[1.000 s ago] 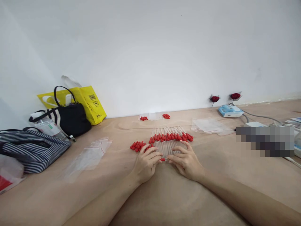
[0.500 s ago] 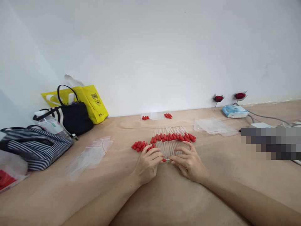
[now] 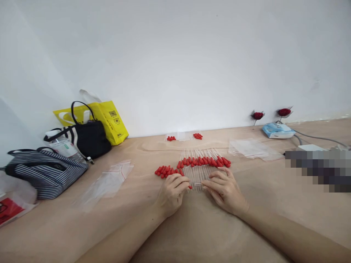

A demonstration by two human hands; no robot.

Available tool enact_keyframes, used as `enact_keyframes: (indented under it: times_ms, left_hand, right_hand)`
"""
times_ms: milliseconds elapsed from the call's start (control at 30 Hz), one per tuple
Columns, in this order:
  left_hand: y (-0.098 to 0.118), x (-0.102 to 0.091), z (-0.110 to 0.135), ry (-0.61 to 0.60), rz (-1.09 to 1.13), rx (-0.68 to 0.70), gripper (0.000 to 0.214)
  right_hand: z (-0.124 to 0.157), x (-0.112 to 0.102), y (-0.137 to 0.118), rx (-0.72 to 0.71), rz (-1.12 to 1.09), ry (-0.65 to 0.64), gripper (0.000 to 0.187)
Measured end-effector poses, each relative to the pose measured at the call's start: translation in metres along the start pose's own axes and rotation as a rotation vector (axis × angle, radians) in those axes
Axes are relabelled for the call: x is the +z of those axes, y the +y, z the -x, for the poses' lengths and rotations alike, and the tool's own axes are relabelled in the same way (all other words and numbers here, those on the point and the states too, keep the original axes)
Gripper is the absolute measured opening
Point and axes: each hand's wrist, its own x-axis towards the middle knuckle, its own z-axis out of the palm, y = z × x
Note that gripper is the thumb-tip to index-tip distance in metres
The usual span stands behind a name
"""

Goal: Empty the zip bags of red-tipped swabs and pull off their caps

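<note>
Left hand (image 3: 172, 190) — pinched a red bulb (image 3: 190, 187), mostly hidden by fingers. Right hand (image 3: 226, 190) — gripped a clear tube (image 3: 197, 184), one end covered. Bare tubes (image 3: 194, 173) lay partly masked between; capped tubes (image 3: 203, 161) spread at twelve o'clock; the plastic bag (image 3: 23, 193), nine o'clock, was cut off.

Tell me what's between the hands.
In the head view: a row of clear tubes, a red bulb at the left hand, a crosswise tube at the right hand.
</note>
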Motion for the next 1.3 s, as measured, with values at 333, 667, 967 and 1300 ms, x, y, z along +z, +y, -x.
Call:
enact_keyframes:
  times_ms: [333, 667, 967, 1300]
  left_hand:
    - [-0.013, -0.003, -0.003, 0.129, 0.009, -0.252, 0.027]
    - [-0.088, -0.029, 0.01, 0.293, 0.053, -0.841, 0.027]
    - [-0.082, -0.019, 0.01, 0.121, 0.079, -0.814, 0.023]
    - [-0.087, -0.014, 0.014, 0.119, 0.048, -0.754, 0.031]
  right_hand:
    - [0.001, 0.003, 0.002, 0.167, 0.099, -0.013, 0.028]
    - [-0.001, 0.006, 0.011, 0.198, 0.082, 0.186, 0.013]
    - [-0.003, 0.006, 0.01, 0.133, 0.179, 0.048, 0.021]
    - [-0.004, 0.009, 0.011, 0.154, 0.265, -0.18, 0.031]
